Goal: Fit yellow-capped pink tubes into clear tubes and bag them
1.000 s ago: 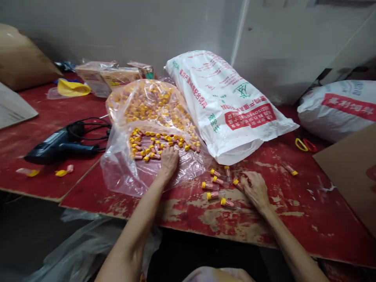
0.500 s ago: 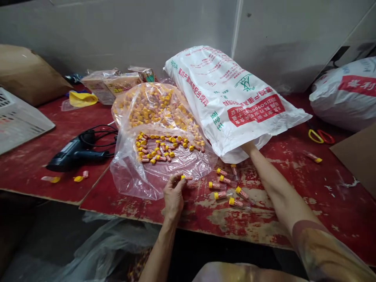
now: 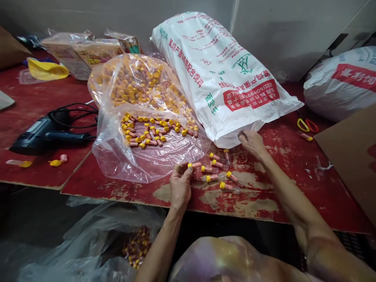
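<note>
My left hand (image 3: 180,185) pinches a small yellow-capped tube (image 3: 196,165) of pink pellets between thumb and fingers, just above the table's front part. At the open mouth of a white woven sack (image 3: 235,82) printed in red and green, my right hand (image 3: 252,143) is closed, its fingertips curled inward. What it holds, if anything, I cannot make out. Between the hands several capped tubes (image 3: 212,178) with clear ends lie loose on the worn red table (image 3: 258,203). Left of the sack, an open clear plastic bag (image 3: 141,160) holds many tubes with yellow caps.
A heat gun (image 3: 49,131) with a coiled cord lies at the left. Packaged boxes (image 3: 96,53) and a yellow piece (image 3: 48,70) are behind it. Scissors (image 3: 307,125), another sack (image 3: 342,88) and a cardboard box (image 3: 349,156) are at the right. Below the edge hangs a plastic bag (image 3: 88,235) containing tubes.
My right hand has come out of the white sack to its mouth. My left hand, still pinching the tube, has moved slightly right, nearer the loose tubes. The camera view has shifted.
</note>
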A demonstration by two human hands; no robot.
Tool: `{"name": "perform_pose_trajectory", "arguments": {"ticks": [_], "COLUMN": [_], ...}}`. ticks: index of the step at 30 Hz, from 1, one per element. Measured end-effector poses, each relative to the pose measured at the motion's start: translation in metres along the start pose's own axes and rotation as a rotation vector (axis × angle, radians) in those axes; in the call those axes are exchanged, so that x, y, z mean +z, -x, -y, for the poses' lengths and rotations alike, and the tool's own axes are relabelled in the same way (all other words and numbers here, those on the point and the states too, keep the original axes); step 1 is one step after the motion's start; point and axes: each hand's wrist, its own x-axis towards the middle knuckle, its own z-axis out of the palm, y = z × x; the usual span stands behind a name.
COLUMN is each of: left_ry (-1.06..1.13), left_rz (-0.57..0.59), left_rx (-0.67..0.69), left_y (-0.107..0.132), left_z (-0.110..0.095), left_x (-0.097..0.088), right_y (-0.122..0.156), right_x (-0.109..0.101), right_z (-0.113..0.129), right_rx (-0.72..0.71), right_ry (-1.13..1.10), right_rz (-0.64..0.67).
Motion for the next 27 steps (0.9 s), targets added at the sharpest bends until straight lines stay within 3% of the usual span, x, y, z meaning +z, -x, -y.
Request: {"name": "perform_pose_trajectory", "arguments": {"ticks": [4, 7, 11, 15, 20, 24, 27], "left_ry": [0.003, -0.045, -0.17, -0.347, -0.489, -0.622, -0.653], "left_rz": [0.112, 0.204, 0.193, 0.228, 0.306, 0.468, 0.547], "left_rx": [-0.073, -0.099, -0.065, 0.051, 0.101, 0.139, 0.172], "left_y": [0.02, 0.036, 0.054, 0.066, 0.071, 0.061, 0.049], "left_z": [0.019, 0.034, 0.041, 0.038, 0.031, 0.022, 0.017], "left_x": [0.015, 0.025, 0.027, 0.024, 0.022, 0.025, 0.023], "right_y": [0.083, 0.116, 0.124, 0.13, 0.147, 0.14, 0.132], "right_x": [-0.008, -0.002, 0.012, 0.025, 0.031, 0.027, 0.003], "right_z": [0.026, 0.045, 0.057, 0.063, 0.081, 0.076, 0.044], "right_rx": [-0.128, -0.205, -0.234, -0.265, -0.066, 0.161, 0.142], "right_ry": [-0.486, -0.623, -0.62, -0.564, -0.696, -0.961, -0.872], "right_rz": [0.189, 0.211, 0.154, 0.057, -0.035, 0.095, 0.216]}}
